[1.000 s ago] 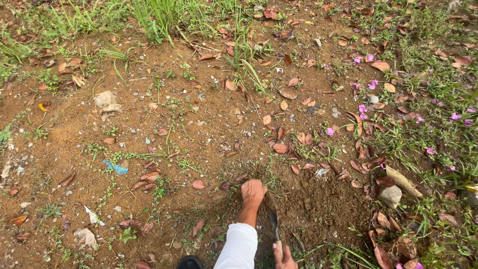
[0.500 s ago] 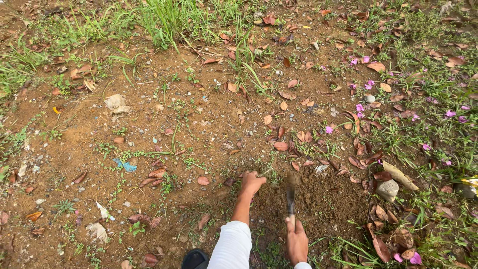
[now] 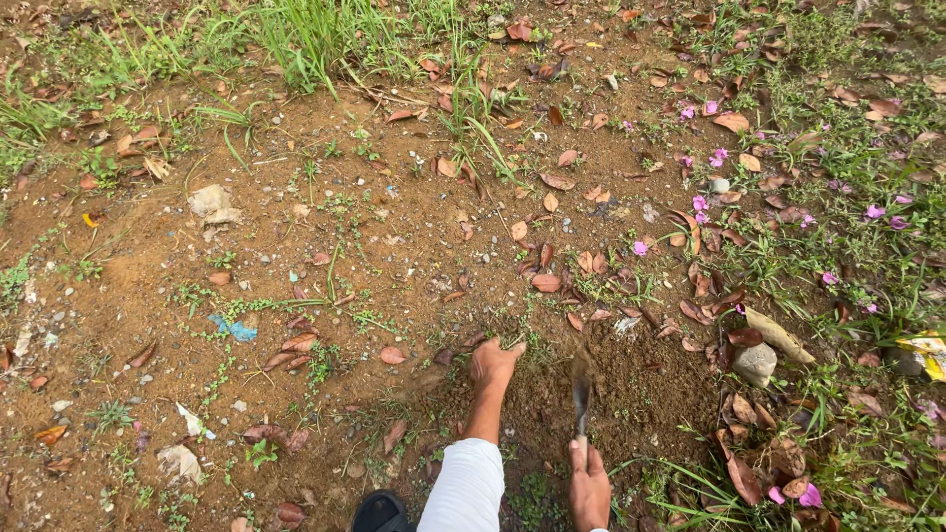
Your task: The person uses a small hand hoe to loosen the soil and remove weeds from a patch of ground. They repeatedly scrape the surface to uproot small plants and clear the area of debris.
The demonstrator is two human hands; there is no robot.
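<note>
We see the left hand (image 3: 493, 363), arm extended, fingers clenched on a weed tuft in the loose soil (image 3: 631, 404). The right hand (image 3: 589, 488) grips a narrow digging tool (image 3: 581, 399), blade blurred and planted in the soil just beside the left; its wrist is cut off by the frame edge.

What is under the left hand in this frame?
The left hand presses on bare brown soil with a few small green weeds at its fingertips. Whatever lies beneath the palm is covered. The right hand holds a small digging tool beside it.
</note>
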